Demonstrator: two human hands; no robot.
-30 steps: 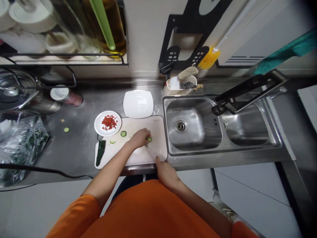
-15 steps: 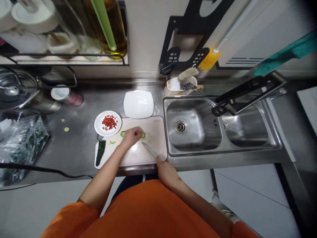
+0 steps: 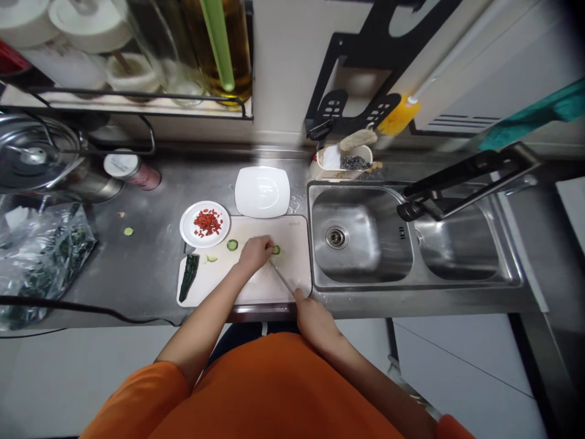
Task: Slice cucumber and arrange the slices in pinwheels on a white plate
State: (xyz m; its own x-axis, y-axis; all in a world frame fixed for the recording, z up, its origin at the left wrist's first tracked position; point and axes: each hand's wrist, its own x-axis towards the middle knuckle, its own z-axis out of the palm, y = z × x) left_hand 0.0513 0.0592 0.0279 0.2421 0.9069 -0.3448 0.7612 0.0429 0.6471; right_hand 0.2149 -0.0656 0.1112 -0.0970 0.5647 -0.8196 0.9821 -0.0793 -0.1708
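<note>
My left hand (image 3: 256,253) is over the middle of the white cutting board (image 3: 256,292), its fingers pinched at a small green cucumber slice (image 3: 276,249). My right hand (image 3: 315,316) is wrapped round the handle of a knife (image 3: 282,278) at the board's front right. The knife's tip points at the fingers of my left hand and lies just below the slice. Another cucumber slice (image 3: 232,245) lies flat to the left of my left hand. Pale green offcuts (image 3: 211,259) and a dark green cucumber piece (image 3: 188,279) lie on the board's left side.
Behind the board stand a white plate (image 3: 262,192) and a round dish (image 3: 186,231) of red berries. The double sink (image 3: 365,277) with its black faucet (image 3: 452,180) adjoins on the right. A plastic bag (image 3: 46,262) of greens and a can (image 3: 132,171) are on the left.
The view has shifted slightly. My left hand has moved right along the board, so the slice to its left now shows whole. My right hand still holds the knife.
</note>
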